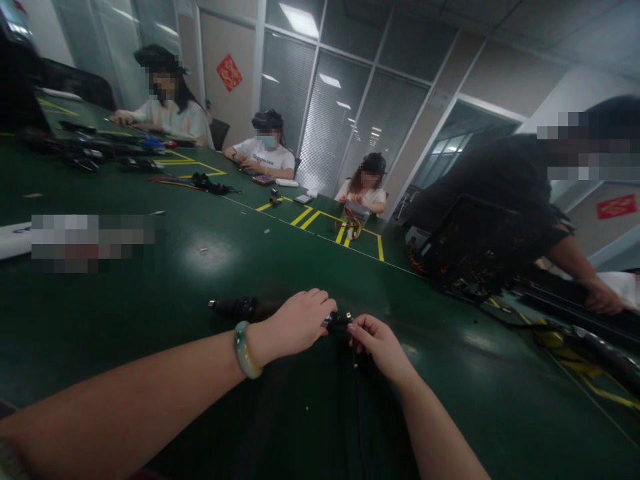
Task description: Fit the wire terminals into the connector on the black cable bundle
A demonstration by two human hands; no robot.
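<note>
Beyond black tool (240, 308), blurred shirt lettering (263, 161)

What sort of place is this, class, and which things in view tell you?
Probably an electronics workshop, judging by the large green table with yellow lines, the coloured wires on it, and people seated along it.

worn: thick round bangle (242, 348), left wrist (261, 340) | colour: mottled green, yellowish | forearms (140, 403): bare

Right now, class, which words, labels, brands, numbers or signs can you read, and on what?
None reads clearly.
White T-shirt: dark lettering, too small and blurred.
Diamond sign: gold design, too blurred.
Right red sign: too blurred.
White item, left edge: dark mark, unreadable.
</note>
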